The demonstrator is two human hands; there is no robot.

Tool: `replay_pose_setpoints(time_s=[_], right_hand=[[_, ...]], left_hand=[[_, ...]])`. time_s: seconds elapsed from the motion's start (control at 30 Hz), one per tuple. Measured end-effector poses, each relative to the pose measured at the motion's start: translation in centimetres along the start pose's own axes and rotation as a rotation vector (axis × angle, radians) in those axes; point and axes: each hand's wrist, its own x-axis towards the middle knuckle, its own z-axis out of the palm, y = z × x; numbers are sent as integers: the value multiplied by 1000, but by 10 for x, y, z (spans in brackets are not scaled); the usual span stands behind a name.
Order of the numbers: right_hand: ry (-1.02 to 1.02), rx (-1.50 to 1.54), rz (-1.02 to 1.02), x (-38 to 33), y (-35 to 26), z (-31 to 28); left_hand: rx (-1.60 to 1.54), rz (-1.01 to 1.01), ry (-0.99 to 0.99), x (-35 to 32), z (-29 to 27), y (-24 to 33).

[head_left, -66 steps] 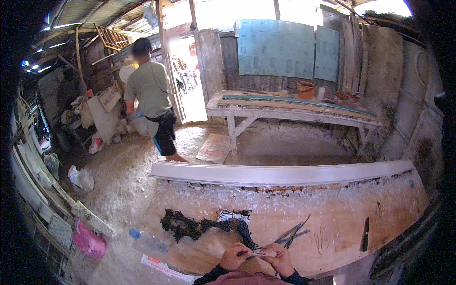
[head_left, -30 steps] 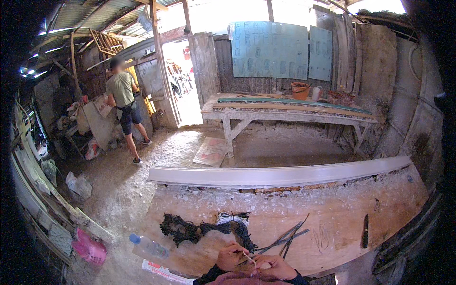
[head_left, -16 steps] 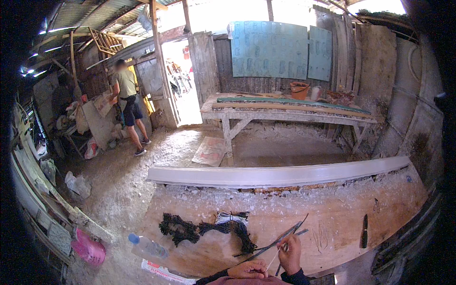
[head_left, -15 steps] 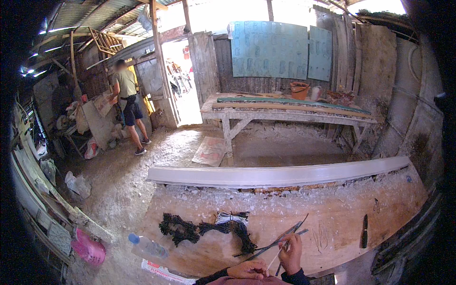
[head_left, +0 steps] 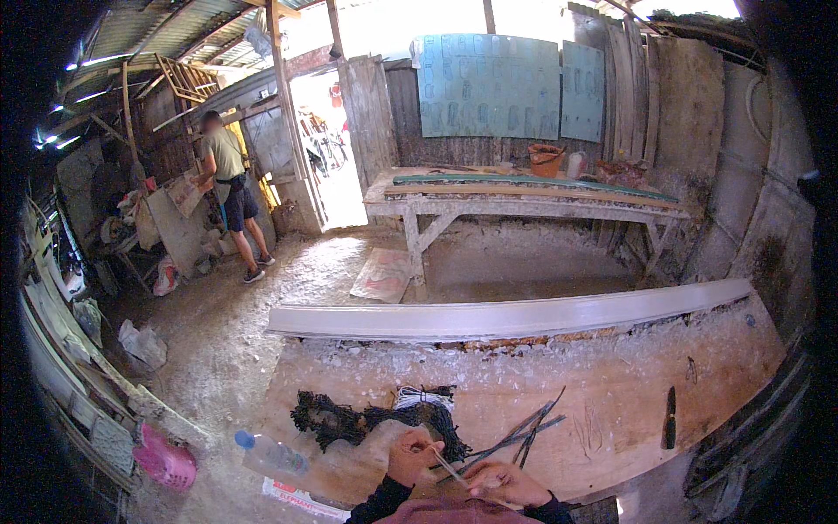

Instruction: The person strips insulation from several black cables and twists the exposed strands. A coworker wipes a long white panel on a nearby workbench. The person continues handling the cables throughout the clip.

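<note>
White strip: a thin, pale strip [head_left: 450, 467] spans the gap between the two hands, above the near edge of the work table [head_left: 637, 375], on a slant from upper left to lower right.
Left hand: this hand [head_left: 412, 456] is closed to a pinch, thumb and fingertips on the upper end of the strip, remaining fingers curled.
Right hand: this hand [head_left: 506, 483] is partly closed, fingers bent, the strip's lower part at the fingertips; firmness of grip cannot be told.
Handling of strip: in my judgement, an even, light tension between both pinches serves best; slack invites twisting, a hard pull may slip the left pinch.
Finger spacing: holding points close to the worked portion would give finer control.
Dark strips: a loose, crossing group [head_left: 530, 428] lies just beyond the right hand; wrists are best held above it to avoid snagging.
Black cord bundles: heaped [head_left: 330, 421] on the table, beyond and to the left of the left hand.
White cord bundle: lies [head_left: 424, 398] against the black cords.
Dark-handled tool: lies [head_left: 669, 421] well apart at right, touched by neither hand.
</note>
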Motion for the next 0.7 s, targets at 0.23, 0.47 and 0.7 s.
replay_pose_setpoints(time_s=[0.23, 0.47, 0.7], right_hand=[[-146, -89, -168, 10, -10, 13], [94, 81, -215, 5, 5, 2], [733, -140, -158, 19, 38, -12]], left_hand=[[-111, -140, 6, -3, -12, 2], [40, -33, -163, -5, -2, -1], [-42, 123, -528, -18, 24, 16]])
